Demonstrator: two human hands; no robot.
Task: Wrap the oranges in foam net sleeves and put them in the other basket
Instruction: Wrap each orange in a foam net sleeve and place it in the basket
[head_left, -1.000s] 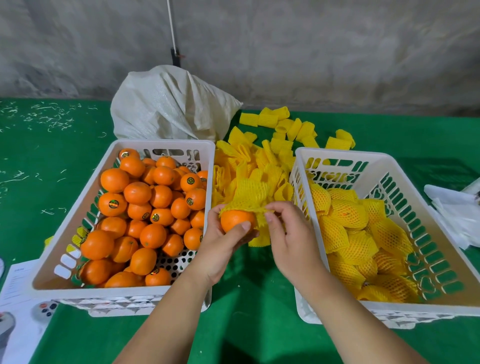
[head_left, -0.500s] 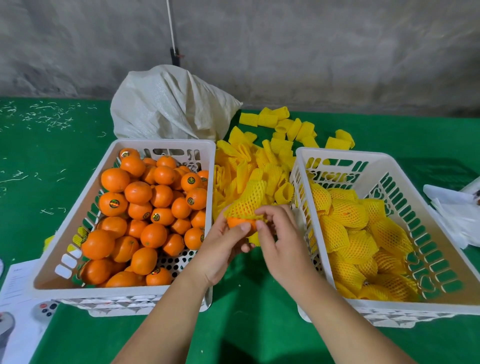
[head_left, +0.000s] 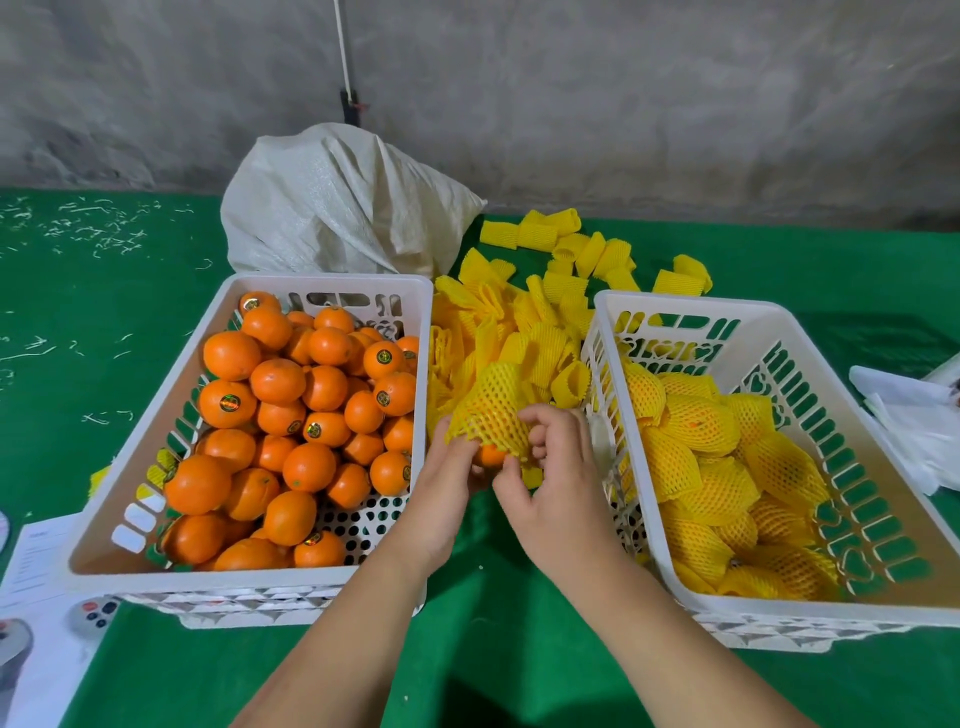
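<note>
Between the two baskets, my left hand (head_left: 444, 480) holds an orange (head_left: 491, 456) from below. A yellow foam net sleeve (head_left: 491, 410) covers most of that orange, leaving only its lower part bare. My right hand (head_left: 553, 478) pinches the sleeve's lower edge with curled fingers. The left white basket (head_left: 130, 499) is full of bare oranges (head_left: 291, 415). The right white basket (head_left: 883, 499) holds several oranges wrapped in yellow sleeves (head_left: 717, 467). A heap of loose yellow sleeves (head_left: 519, 317) lies between and behind the baskets.
A white woven sack (head_left: 337, 208) sits behind the left basket against a grey wall. White paper or plastic (head_left: 914, 415) lies at the right edge. A printed sheet (head_left: 31, 623) lies at the lower left. Green cloth (head_left: 493, 649) covers the table.
The sleeve has been drawn down over the orange, from covering only its top to covering most of it. Both hands stayed between the baskets, the right one shifting lower.
</note>
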